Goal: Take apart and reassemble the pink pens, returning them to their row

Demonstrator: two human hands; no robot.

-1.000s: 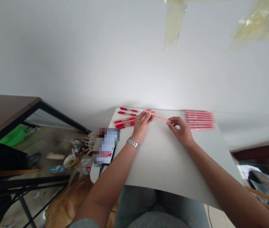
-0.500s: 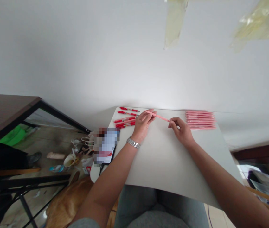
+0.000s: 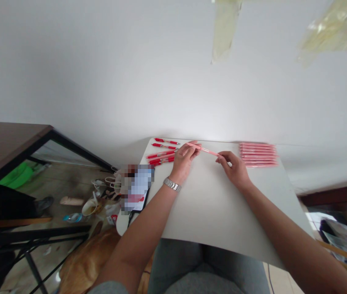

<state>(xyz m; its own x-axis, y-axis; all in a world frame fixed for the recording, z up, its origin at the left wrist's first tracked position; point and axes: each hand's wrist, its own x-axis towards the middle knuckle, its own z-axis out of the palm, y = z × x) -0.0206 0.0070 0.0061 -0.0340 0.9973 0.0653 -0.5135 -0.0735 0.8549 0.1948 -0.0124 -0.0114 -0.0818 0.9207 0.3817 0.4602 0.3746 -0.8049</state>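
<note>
A slim pink pen [image 3: 209,151] with a small white label is held in the air above the table, slanting down to the right. My left hand [image 3: 186,157] pinches its left part, with the tip poking out past the fingers. At the other end, the thumb and fingers of my right hand [image 3: 232,165] are closed on the pen. Several red pens [image 3: 164,140] lie beside my left hand at the table's back left, some partly behind it. To the right of my right hand, several pink pens [image 3: 258,154] lie side by side in a neat row.
A phone [image 3: 139,188], blurred out, lies at the left edge of the white table [image 3: 210,212]. The wall stands right behind the table. On the left are a dark desk [image 3: 14,139], floor clutter and a brown dog [image 3: 90,261] close to my left arm.
The pink pen has turned about its length between my fingers, so a white label now shows. Both hands stay in nearly the same place.
</note>
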